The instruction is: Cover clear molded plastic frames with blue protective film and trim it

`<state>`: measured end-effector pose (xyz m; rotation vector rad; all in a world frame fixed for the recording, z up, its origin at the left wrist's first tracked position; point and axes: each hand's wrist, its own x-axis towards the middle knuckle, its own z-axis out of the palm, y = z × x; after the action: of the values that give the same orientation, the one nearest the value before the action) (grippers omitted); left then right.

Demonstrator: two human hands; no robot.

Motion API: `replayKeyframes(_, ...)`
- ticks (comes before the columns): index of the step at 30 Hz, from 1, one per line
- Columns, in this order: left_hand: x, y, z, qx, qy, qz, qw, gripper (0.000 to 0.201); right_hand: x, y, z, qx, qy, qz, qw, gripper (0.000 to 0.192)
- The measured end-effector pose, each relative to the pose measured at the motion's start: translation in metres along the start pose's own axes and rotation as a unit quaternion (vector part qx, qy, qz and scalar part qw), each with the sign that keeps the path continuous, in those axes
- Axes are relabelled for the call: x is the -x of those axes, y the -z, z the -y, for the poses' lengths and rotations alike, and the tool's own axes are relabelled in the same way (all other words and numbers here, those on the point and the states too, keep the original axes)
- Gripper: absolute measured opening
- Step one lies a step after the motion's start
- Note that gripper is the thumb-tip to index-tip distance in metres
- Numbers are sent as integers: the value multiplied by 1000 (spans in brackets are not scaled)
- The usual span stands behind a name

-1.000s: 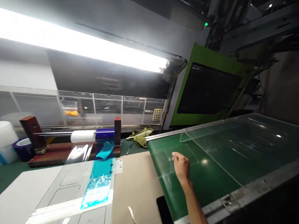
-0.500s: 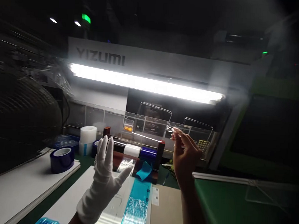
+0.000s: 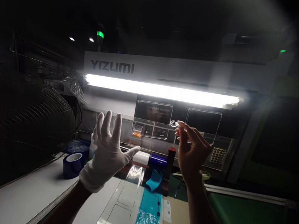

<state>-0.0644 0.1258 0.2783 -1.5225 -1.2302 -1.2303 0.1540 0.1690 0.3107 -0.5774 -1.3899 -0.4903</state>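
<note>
In a white glove, my left hand (image 3: 107, 153) is raised over the bench with fingers and thumb spread, holding nothing. My bare right hand (image 3: 194, 149) pinches a small clear ring-shaped piece (image 3: 173, 123) between thumb and fingertips, under the bright tube light. Behind that piece, two clear rectangular panels with rounded corners stand upright: a left panel (image 3: 154, 113) and a right panel (image 3: 204, 120). Below the hands lie a clear sheet with outlined shapes (image 3: 123, 199) and a strip of teal film (image 3: 149, 202).
A white roll (image 3: 140, 157) and a blue roll (image 3: 158, 160) sit on a holder with a dark red post (image 3: 171, 152). A blue tape roll (image 3: 73, 166) stands at left by a dark fan (image 3: 49, 116). A sheet of yellow stickers (image 3: 218, 155) is at right.
The view has shifted left and up. My left hand has risen and its fingers have spread wider. My right hand keeps its pinch on the clear ring-shaped piece, slightly higher against the background.
</note>
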Motion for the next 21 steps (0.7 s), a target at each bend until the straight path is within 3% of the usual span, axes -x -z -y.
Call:
replayKeyframes(7,-36,-2,-24,-55,-73,19,996,107,-1,11,7,9,39,26,999,17)
replayKeyframes(13,-49,-19,-40,-24,-130,39,990,104,8,9,12,17,85,63,994,16)
replayKeyframes(17,-41,-29,-30,-17,-115,44,992,110,13,21,11,2,87,68,994,31)
replayKeyframes(21,-30,-31,-8,-44,-101,33,993,117,15,46,-3,18,-6,-23,1000,47)
